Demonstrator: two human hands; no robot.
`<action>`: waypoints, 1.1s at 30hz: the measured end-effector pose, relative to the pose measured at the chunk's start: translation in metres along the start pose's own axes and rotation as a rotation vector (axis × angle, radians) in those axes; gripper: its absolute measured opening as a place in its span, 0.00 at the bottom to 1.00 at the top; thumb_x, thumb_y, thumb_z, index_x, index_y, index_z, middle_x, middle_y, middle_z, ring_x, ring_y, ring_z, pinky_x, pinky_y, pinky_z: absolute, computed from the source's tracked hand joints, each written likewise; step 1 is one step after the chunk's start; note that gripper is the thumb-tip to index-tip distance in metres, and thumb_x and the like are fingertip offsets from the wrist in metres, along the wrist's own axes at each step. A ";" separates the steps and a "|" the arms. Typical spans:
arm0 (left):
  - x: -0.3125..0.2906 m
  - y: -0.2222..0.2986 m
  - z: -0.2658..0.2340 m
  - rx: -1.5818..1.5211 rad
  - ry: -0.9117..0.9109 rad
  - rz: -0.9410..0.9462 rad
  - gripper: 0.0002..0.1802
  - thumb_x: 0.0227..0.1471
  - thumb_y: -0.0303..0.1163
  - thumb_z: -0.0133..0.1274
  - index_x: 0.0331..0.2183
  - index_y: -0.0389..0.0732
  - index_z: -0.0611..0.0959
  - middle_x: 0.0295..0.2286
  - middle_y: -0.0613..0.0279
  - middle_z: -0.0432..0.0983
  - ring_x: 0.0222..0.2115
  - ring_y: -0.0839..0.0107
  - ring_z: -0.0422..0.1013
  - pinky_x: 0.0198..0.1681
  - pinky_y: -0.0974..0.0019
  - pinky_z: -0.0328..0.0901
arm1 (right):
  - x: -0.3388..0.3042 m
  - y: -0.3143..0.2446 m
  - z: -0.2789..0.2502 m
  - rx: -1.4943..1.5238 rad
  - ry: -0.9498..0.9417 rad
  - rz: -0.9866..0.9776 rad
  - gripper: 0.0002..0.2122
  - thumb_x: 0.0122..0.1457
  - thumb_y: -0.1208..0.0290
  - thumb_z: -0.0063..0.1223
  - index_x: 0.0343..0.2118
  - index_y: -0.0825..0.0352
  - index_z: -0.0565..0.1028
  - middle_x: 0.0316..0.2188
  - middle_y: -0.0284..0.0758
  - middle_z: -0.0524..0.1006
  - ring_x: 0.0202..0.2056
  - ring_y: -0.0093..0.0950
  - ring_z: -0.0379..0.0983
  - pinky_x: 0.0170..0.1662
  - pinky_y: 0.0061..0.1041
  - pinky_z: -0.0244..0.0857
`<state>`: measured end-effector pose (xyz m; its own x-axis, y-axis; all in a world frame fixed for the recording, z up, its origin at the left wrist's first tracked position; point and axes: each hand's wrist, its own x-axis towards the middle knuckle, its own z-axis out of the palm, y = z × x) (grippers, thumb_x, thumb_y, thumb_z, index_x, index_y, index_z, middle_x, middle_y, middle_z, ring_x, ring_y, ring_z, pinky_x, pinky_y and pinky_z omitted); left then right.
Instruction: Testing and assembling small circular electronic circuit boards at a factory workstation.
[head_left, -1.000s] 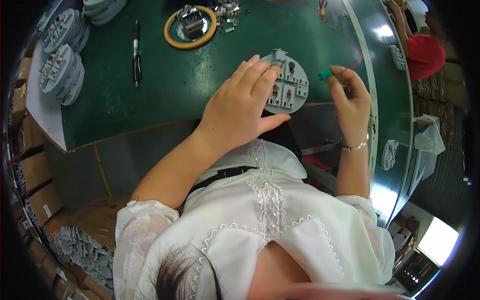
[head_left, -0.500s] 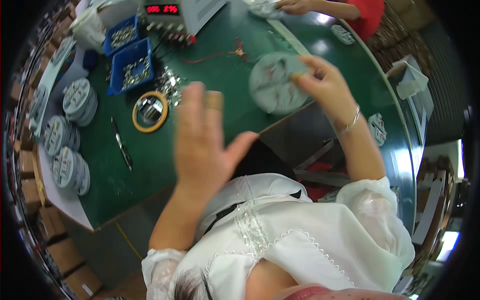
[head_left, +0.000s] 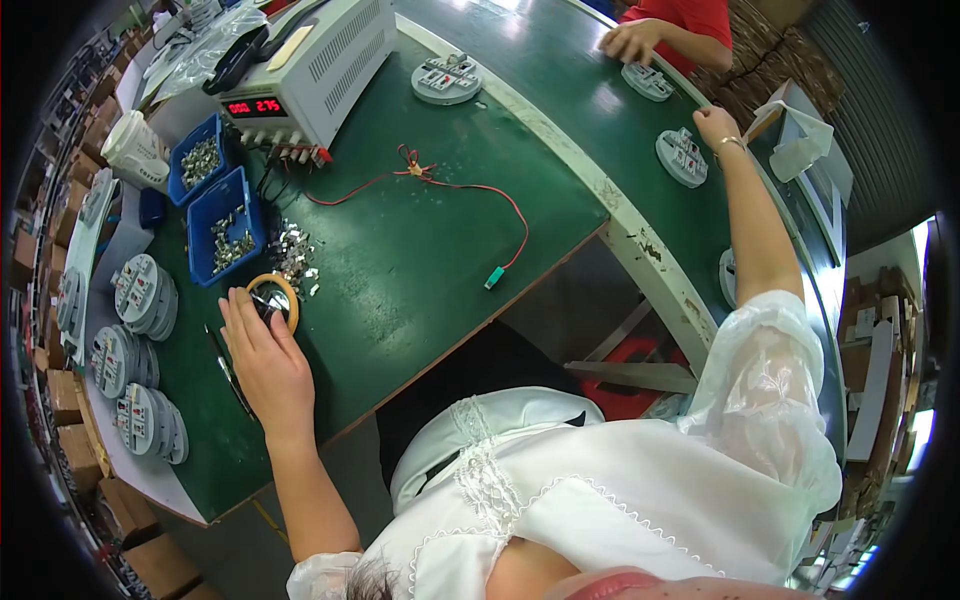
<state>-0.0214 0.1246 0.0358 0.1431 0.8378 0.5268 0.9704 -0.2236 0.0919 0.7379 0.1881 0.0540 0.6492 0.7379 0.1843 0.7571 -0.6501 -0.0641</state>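
Observation:
My left hand (head_left: pixel 265 365) lies open at the left of the table, fingers stretched and side by side. Its fingertips overlap the near left rim of a yellow ring (head_left: pixel 291 302); whether they press on it I cannot tell. Beside that hand is a black pen (head_left: pixel 222 362), partly hidden. My right hand (head_left: pixel 717 128) is stretched far to the right, fingers curled in at the lane's outer edge. Anything inside them is hidden. Just left of it, a round grey disc (head_left: pixel 682 158) with small fitted parts lies on the green lane.
Blue bins (head_left: pixel 228 268) of metal pieces and a power supply (head_left: pixel 312 85) stand at the back left. A red lead (head_left: pixel 510 205) crosses the table. Stacked discs (head_left: pixel 150 425) line the left edge; another disc (head_left: pixel 450 80) lies farther back. A co-worker's hand (head_left: pixel 632 40) hovers beyond.
The right hand has moved outward and no longer holds the grey disc. The left hand has come down onto the yellow ring. The view has shifted, and the co-worker's hand is away from the far disc.

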 end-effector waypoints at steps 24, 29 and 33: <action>0.004 0.019 -0.042 -0.218 0.316 0.221 0.26 0.57 0.26 0.59 0.56 0.30 0.74 0.57 0.43 0.70 0.60 0.43 0.65 0.63 0.48 0.59 | -0.157 -0.202 -0.175 0.340 0.150 -0.587 0.19 0.61 0.56 0.48 0.26 0.71 0.77 0.23 0.45 0.78 0.26 0.40 0.75 0.32 0.39 0.67; -0.050 0.036 -0.053 -0.586 0.098 0.239 0.30 0.52 0.31 0.65 0.54 0.32 0.76 0.55 0.45 0.71 0.54 0.46 0.68 0.57 0.49 0.64 | -0.317 -0.312 -0.158 0.588 -0.013 -0.924 0.14 0.57 0.64 0.54 0.23 0.71 0.75 0.19 0.42 0.74 0.21 0.36 0.73 0.27 0.34 0.65; -0.079 0.023 -0.044 -0.655 0.000 0.152 0.32 0.51 0.34 0.66 0.55 0.33 0.75 0.55 0.45 0.70 0.54 0.46 0.67 0.55 0.47 0.63 | -0.439 -0.355 -0.119 0.536 0.109 -1.148 0.09 0.52 0.70 0.60 0.21 0.68 0.73 0.20 0.39 0.73 0.23 0.38 0.74 0.26 0.34 0.67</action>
<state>-0.0189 0.0316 0.0333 0.2686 0.7734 0.5742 0.6207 -0.5948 0.5109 0.1753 0.0730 0.1126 -0.3865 0.7909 0.4745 0.8287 0.5236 -0.1977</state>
